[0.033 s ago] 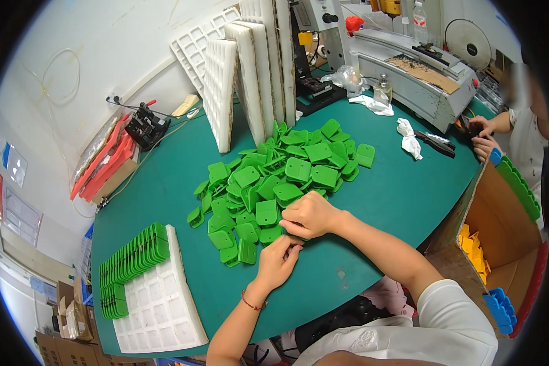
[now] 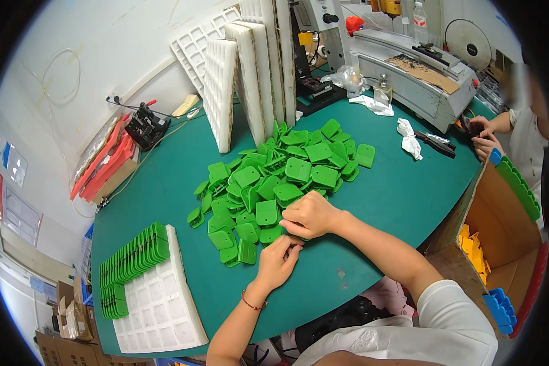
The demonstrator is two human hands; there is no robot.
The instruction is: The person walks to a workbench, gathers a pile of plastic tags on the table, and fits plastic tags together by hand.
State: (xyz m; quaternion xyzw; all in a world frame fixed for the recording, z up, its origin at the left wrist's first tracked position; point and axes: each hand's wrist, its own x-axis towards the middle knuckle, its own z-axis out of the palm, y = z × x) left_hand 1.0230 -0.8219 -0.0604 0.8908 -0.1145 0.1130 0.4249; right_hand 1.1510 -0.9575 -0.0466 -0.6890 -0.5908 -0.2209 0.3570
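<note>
Both my hands meet at the near edge of a heap of green plastic pieces (image 2: 265, 183), each a folded, rounded-corner plate with a small hole. My right hand (image 2: 313, 216) is closed, with its fingers curled down just above the left one. Below it, my left hand (image 2: 277, 261) is closed too, fingertips pressed together. Whatever they pinch is hidden by the fingers. At the left, a white gridded foam tray (image 2: 158, 299) lies flat. Rows of green pieces with dark parts between them (image 2: 134, 253) stand upright in its far and left slots.
White foam trays (image 2: 250, 79) stand on edge behind the heap. Pliers (image 2: 436, 143) and crumpled tissue (image 2: 409, 139) lie at right, near a grey machine (image 2: 409, 67). A cardboard box (image 2: 509, 226) with yellow pieces stands right. Another person's hands (image 2: 485, 137) work beyond it.
</note>
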